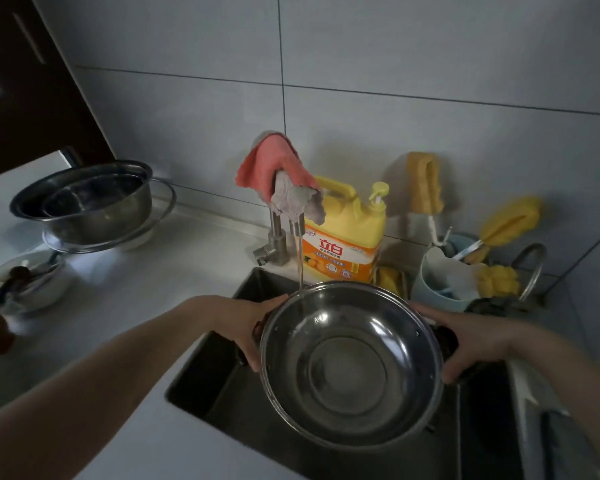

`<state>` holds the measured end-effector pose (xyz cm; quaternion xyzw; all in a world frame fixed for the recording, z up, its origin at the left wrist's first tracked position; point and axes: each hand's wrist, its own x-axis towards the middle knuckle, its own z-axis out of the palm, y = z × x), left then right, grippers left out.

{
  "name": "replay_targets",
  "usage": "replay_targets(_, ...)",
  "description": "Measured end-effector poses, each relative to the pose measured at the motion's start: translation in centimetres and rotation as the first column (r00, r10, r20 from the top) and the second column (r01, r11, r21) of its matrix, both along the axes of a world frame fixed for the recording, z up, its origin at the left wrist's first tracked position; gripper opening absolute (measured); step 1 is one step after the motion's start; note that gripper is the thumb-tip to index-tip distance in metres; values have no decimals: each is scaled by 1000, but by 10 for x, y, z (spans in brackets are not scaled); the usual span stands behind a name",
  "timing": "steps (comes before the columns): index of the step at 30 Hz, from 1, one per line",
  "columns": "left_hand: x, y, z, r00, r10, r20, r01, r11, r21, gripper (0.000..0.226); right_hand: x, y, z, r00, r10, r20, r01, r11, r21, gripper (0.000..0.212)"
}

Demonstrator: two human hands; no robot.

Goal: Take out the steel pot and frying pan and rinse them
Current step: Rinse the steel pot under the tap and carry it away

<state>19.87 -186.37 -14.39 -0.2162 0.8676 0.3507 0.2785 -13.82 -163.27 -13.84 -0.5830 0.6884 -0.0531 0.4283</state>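
— Both hands on item? Confirm.
— Confirmed. Left hand (248,327) grips dark side handle of steel pot (350,365), fingers curled round it; right hand (465,344) clamped likewise on opp. handle.
— Pot location?
— Held over sink (219,375), mouth tilted toward camera, far rim under tap (288,233). Thin water stream (301,268) hits that rim.
— Tap cond.?
— Pink cloth (274,164) and grey rag (298,202) draped over it.
— Surroundings?
— Yellow detergent bottle (347,237) just behind sink. Steel bowls (87,202) stacked on counter (153,289), left, well apart. Frying pan: cannot tell.
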Motion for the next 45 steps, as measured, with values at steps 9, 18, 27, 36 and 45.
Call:
replay_targets(9, 38, -39, 33, 978, 99, 181, -79, 990, -115, 121, 28, -65, -5, 974, 46, 220, -74, 990, 121, 121)
replay_targets(18, 60, -48, 37, 981, 119, 153, -105, 990, -98, 123, 41, -81, -1, 960, -12, 279, -36, 985, 167, 116)
replay_targets(27, 44, -36, 57, 985, 101, 141, -78, 983, -165, 124, 37, -52, -9, 956, -17, 294, 5, 999, 43, 123)
replay_targets(36, 23, -19, 30, 982, -23, -185, -61, 898, -436, 140, 64, 2, -47, 966, -146, 213, 233, 849, -475, 140)
replay_targets(45, 8, 22, -49, 950, -101, -295, -124, 746, -655, 138, 45, 52, -60, 955, -290, -63, 216, 825, -523, 142)
